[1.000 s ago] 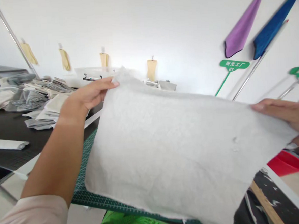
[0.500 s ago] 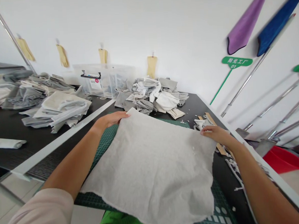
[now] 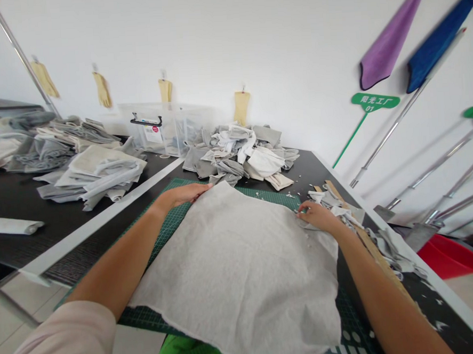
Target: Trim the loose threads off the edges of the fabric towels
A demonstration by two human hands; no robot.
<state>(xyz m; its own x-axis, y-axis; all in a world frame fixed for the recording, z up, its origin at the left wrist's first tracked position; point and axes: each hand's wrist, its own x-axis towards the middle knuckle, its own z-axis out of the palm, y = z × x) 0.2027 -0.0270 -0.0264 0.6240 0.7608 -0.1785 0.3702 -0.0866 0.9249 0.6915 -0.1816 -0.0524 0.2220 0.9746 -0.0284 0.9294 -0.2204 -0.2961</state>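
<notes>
A large white cloth (image 3: 242, 267) lies spread over the green cutting mat (image 3: 167, 224) on the black table. My left hand (image 3: 183, 193) rests at the cloth's far left corner with fingers stretched flat along the edge. At the far right corner, my right hand (image 3: 317, 215) has its fingers curled and pinching the cloth's edge. The near edge of the cloth hangs over the table's front.
A heap of grey and white cloths (image 3: 239, 155) lies behind the mat, beside a clear plastic box (image 3: 157, 131). Folded cloths (image 3: 94, 175) are stacked at the left. Fabric scraps and a wooden ruler (image 3: 368, 238) lie at the right edge. A red tub (image 3: 452, 254) stands below.
The cloth was held up in the air a second ago; both hands have brought it down and spread it flat on the mat, the right hand shifting slightly inward.
</notes>
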